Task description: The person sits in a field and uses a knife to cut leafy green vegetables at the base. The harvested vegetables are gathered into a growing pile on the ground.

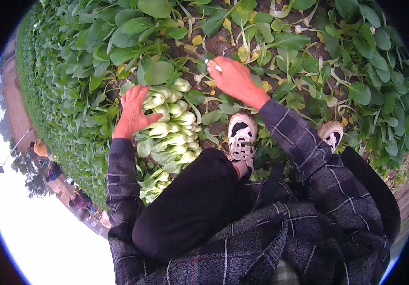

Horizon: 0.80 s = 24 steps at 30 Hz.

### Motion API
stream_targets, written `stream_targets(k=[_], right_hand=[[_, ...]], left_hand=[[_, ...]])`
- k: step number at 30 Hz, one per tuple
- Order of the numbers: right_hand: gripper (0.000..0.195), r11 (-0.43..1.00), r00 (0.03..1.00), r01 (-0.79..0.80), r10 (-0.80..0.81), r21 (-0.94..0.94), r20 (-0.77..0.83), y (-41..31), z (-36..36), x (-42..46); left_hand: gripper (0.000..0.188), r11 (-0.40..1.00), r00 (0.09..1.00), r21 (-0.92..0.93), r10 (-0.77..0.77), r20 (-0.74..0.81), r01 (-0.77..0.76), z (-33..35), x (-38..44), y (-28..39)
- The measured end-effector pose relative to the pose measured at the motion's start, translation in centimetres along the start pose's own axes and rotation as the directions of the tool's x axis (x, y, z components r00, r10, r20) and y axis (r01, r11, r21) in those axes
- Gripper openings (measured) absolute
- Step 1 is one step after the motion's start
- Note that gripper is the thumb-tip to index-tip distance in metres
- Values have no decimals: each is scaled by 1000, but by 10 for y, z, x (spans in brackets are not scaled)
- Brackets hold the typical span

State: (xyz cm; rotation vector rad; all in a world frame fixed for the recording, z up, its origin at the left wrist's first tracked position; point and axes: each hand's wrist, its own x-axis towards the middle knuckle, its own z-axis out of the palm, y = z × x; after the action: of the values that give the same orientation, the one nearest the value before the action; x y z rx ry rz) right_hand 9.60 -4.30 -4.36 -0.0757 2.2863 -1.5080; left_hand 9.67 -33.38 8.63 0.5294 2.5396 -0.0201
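My left hand (133, 113) lies on the upper left side of a pile of cut bok choy (177, 119), thumb spread from the fingers. The heads are stacked on the ground with their pale stem ends facing right. In my right hand (234, 81) is a small knife (208, 63) with a light handle. Its thin, blurred blade points up and to the left, over soil, apart from the pile. Just above the pile, broad leaves of a bok choy plant (158, 71) stand close to my left fingertips.
Dense rows of bok choy (83, 67) grow on the left, with more plants (379, 67) at the right. Loose and yellowed leaves (243, 53) litter the soil. My shoes (242, 137) stand beside the pile. Several people (80, 201) are far off at the left.
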Motion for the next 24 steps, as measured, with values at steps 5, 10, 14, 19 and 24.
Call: stream_targets(k=[5, 10, 14, 19, 24], right_hand=[[31, 991, 998, 60, -58, -116, 21, 3, 16, 4], [29, 989, 991, 96, -106, -116, -81, -7, 4, 22], [29, 983, 974, 91, -121, -157, -193, -13, -3, 46], [32, 984, 985, -108, 86, -144, -149, -6, -15, 64], [38, 985, 990, -99, 113, 144, -89, -8, -10, 72]], left_hand=[[47, 957, 998, -289, -27, -59, 8, -32, 42, 44], [33, 965, 938, -42, 239, -252, -258, -40, 114, 47], [31, 916, 910, 235, 370, -189, -324, -26, 167, 23], [16, 874, 965, 460, 234, -121, -154, -19, 183, 1], [19, 856, 982, 517, 113, -153, -18, -11, 177, -2]])
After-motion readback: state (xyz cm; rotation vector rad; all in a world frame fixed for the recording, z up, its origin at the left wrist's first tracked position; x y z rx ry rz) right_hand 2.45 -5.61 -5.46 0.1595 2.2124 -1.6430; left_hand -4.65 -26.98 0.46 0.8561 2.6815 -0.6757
